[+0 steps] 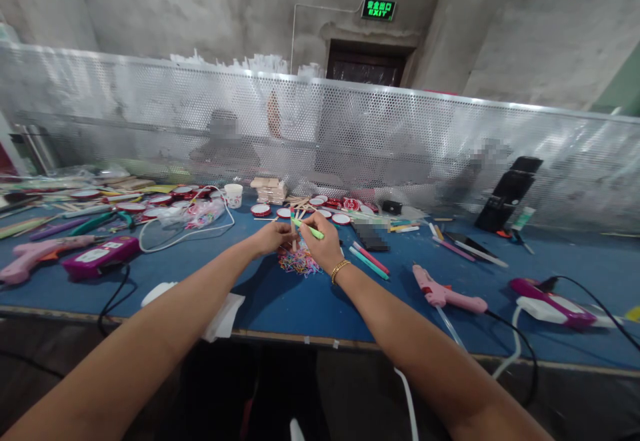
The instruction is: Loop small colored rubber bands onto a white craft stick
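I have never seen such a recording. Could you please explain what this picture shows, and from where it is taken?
No machine is here: a person works bare-handed, seen by a camera worn on the head. The right hand holds a green pen; the left hand seems to hold a thin pale stick. Below them, on the blue table, lies a pile of colourful bits. One pink glue gun lies to the right, another to the left.

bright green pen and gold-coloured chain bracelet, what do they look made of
Bright green pen: probably smooth plastic, judging by its evenly coloured barrel. Gold-coloured chain bracelet: likely polished metal, since it glints; whether plated, I can't tell.
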`<control>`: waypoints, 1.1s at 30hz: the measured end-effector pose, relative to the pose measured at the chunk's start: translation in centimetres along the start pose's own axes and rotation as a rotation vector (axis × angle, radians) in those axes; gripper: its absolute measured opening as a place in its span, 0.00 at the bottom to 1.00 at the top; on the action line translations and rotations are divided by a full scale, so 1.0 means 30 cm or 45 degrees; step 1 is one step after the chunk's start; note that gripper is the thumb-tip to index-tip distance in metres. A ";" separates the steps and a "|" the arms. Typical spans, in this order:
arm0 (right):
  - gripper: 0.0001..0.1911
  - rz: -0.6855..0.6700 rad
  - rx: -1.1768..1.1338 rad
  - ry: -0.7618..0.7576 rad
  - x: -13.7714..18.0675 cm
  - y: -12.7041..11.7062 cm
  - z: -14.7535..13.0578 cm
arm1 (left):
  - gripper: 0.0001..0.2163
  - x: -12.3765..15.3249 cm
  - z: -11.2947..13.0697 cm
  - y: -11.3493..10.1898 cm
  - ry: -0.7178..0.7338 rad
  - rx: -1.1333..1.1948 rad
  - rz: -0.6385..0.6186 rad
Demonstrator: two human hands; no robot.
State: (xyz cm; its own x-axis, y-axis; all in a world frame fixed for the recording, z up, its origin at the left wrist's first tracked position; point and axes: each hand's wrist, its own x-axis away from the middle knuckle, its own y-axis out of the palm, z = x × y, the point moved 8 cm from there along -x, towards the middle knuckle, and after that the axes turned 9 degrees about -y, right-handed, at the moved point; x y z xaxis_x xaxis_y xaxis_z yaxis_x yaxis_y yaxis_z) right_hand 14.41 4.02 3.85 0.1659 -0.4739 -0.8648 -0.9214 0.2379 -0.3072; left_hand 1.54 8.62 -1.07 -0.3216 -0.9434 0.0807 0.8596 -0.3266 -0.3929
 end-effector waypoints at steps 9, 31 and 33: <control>0.05 -0.013 0.028 0.020 0.002 0.003 0.004 | 0.19 0.003 0.005 -0.002 0.004 0.022 0.015; 0.07 0.038 0.023 0.025 -0.003 -0.013 0.006 | 0.19 -0.003 -0.006 -0.003 -0.020 0.081 0.013; 0.07 0.022 0.016 0.017 -0.003 -0.009 0.000 | 0.19 -0.003 -0.005 -0.001 -0.012 0.087 0.004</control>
State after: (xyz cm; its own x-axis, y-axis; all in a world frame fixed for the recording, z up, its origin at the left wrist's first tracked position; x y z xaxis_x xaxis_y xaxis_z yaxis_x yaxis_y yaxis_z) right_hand 14.64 4.00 4.02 0.1455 -0.4810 -0.8646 -0.9195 0.2569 -0.2977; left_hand 1.48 8.74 -1.20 -0.3157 -0.9448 0.0881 0.8857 -0.3267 -0.3299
